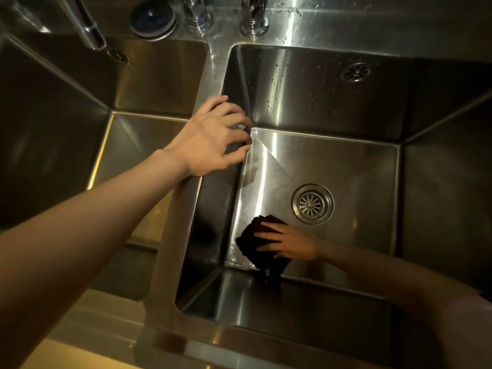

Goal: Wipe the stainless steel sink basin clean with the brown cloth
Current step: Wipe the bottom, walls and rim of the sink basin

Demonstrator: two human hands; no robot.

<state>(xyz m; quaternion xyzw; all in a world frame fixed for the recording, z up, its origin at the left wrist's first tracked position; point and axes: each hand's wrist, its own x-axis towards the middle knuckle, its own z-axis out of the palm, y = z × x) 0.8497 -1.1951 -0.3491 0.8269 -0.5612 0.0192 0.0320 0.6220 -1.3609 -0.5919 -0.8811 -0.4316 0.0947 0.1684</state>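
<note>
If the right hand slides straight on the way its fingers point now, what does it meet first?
Probably the basin's left wall. The right hand presses the brown cloth flat, fingers pointing left; only bare wet floor lies between, though depth is uncertain.

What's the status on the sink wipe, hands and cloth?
Right hand flat on brown cloth, pressing it to the basin floor near the drain. Left hand braced on the divider rim. Nothing in the way.

Brown cloth in steel basin
Dark cloth (257, 245) bunched flat under right hand (288, 245), on wet sink basin (359, 166) floor.
</note>
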